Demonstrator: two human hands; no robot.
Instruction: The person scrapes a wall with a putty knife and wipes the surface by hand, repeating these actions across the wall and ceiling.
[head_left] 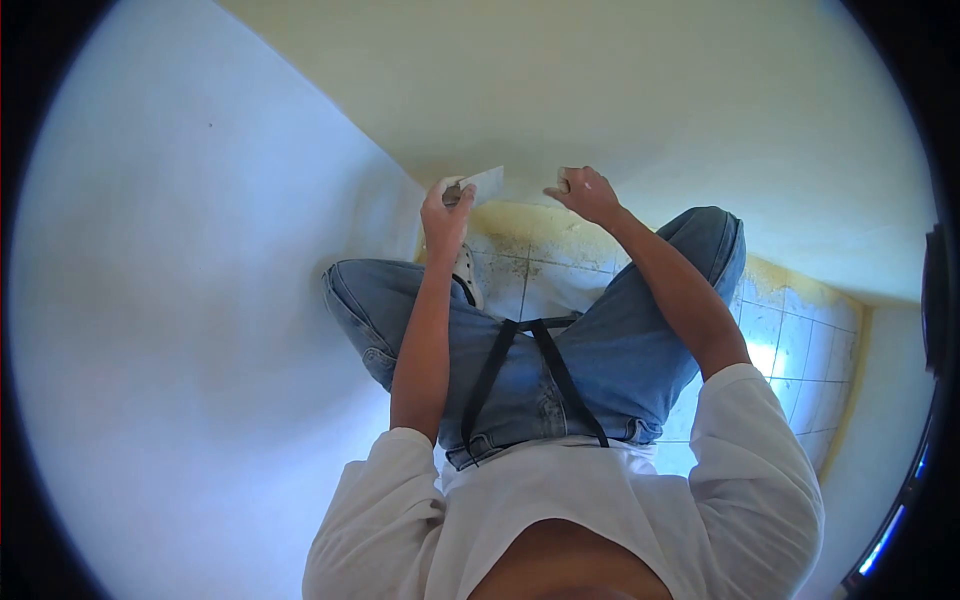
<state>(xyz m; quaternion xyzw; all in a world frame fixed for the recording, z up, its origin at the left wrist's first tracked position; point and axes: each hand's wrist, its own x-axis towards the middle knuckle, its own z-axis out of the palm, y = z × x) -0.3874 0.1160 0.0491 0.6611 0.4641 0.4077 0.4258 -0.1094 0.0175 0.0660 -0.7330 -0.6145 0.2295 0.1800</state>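
Observation:
Near the corner of the two walls, my left hand [445,212] is closed around a thin, flat, pale plate [486,184] that looks like a putty scraper blade. The plate sticks out to the right of the fingers, close to the yellowish wall [620,90]. My right hand [594,196] is a short way to the right, fingers curled in a grip, with white smears on its back. A small pale piece [564,180] shows at its fingers; its kind I cannot tell. Both hands are above the floor, in front of my bent knees.
A bluish-white wall [200,280] rises close on my left and meets the yellowish wall in a corner. White floor tiles [790,345] with stained, dirty edges lie below. Black straps [490,385] hang over my jeans. A light-coloured shoe [467,275] shows by my left knee.

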